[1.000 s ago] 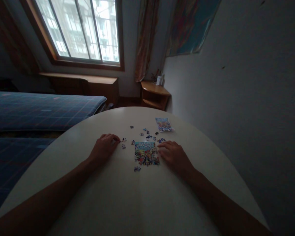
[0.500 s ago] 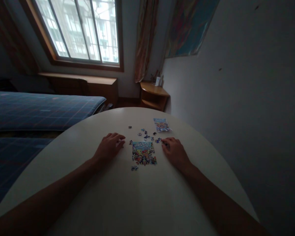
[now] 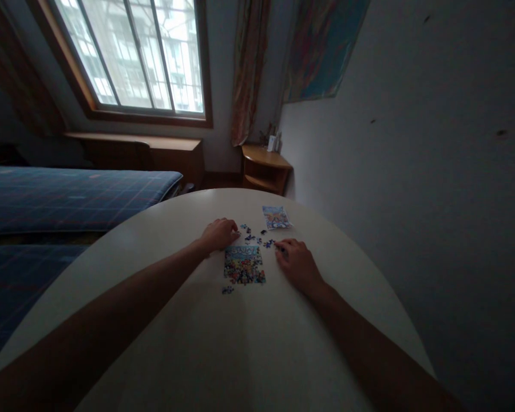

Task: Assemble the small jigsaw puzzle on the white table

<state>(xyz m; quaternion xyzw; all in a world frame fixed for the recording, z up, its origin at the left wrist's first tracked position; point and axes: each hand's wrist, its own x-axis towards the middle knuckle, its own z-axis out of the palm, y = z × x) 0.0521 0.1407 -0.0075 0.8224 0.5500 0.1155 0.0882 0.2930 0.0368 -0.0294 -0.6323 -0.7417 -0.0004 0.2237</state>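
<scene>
White below, at the round desk (image 3: 197, 326), reaching with the left hand (image 3: 220, 233) beyond the far left corner of the partly joined jigsaw (image 3: 244, 266), with fingers curled at a loose piece (image 3: 239, 232), cannot tell if pinching it. Resting with the right hand (image 3: 298, 264) to the jigsaw's right, with fingers bent beside the scattered pieces (image 3: 269, 244), cannot tell if gripping, near a picture sheet (image 3: 276, 217) at far right
</scene>
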